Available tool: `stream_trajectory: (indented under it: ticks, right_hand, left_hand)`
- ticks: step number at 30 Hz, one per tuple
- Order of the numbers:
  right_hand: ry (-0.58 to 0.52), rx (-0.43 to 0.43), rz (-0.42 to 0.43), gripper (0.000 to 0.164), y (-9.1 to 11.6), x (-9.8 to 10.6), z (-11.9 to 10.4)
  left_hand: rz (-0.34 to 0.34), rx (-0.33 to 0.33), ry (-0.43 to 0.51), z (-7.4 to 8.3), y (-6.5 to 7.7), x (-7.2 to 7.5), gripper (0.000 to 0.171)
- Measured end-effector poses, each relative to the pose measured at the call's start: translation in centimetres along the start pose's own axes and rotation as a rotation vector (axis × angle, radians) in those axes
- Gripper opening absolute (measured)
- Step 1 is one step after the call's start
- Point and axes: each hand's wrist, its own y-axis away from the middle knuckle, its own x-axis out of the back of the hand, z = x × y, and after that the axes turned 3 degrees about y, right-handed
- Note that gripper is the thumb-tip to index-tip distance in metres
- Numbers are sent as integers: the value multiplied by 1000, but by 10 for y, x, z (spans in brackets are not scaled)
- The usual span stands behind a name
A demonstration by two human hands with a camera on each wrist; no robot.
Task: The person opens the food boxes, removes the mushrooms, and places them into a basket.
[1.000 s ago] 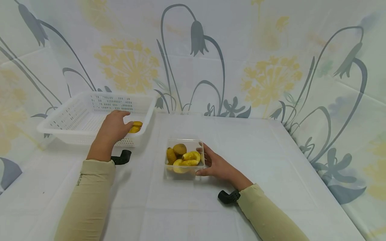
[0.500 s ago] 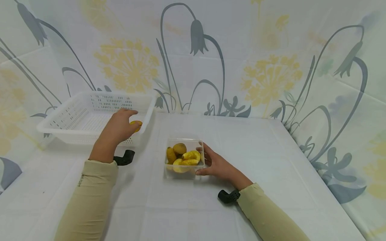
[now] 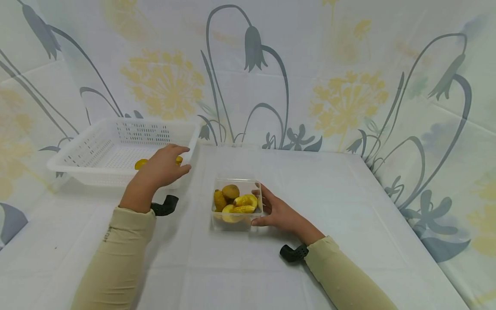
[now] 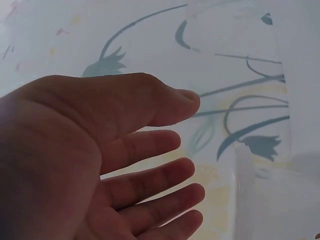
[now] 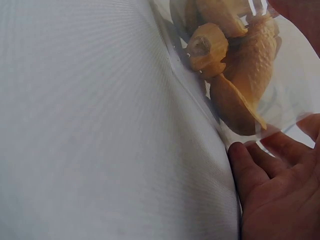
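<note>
My left hand [image 3: 160, 165] hovers over the near right corner of a white perforated basket [image 3: 97, 171]. In the left wrist view its thumb and fingers [image 4: 160, 142] are apart and loosely bent, with nothing between them. Yellow pieces show on either side of this hand: one yellow piece [image 3: 141, 164] to its left, another partly hidden behind it. On the cloth mid-table stands a clear plastic box [image 3: 232, 224] of small yellow and brownish fruit-like pieces [image 3: 244, 201]. My right hand [image 3: 277, 212] grips the box's right side, thumb at the near corner, fingers round the side.
A white cloth [image 3: 232, 275] covers the table. Behind and at the sides hangs a flower-printed sheet [image 3: 294, 107], meeting the table's back and right edges. Black wrist cameras [image 3: 294, 253] stick out below both hands.
My left hand has shifted right across the basket's near corner, uncovering a yellow piece on its left and covering much of those on its right. The right hand and box stay put.
</note>
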Motion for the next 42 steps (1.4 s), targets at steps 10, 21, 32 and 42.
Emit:
stream_trajectory:
  ticks: [10, 21, 32, 42]
  right_hand:
    - [-6, 12, -2, 114, 0, 0, 0]
    - [1, 11, -3, 114, 1, 0, 0]
    - [-1, 15, -3, 113, 1, 1, 0]
    - [-3, 18, -6, 113, 1, 1, -1]
  left_hand:
    - [-52, -69, -7, 11, 3, -6, 59]
    - [-96, -93, -48, 22, 4, -15, 60]
    - [-147, -138, -32, 36, 9, -21, 58]
    - [-169, -203, -54, 46, 7, -27, 58]
